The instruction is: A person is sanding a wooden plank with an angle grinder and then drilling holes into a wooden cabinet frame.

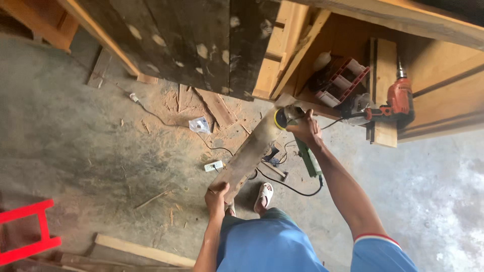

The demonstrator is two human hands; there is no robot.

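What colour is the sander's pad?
Yellow, on the sander's pad; head view.

The sander [282, 118] has a yellow round pad and a green body. The plank [249, 153] under it is pale brown. Far on the right lies an orange-red drill [401, 98]. The big boards [186, 40] far off are black with pale spots. Near on the left is a bright red frame [30, 234]. The shorts [267, 244] are blue. The sleeve [380, 249] is blue with a red and white edge. The sandal [263, 195] is white. The floor [75, 131] is grey.
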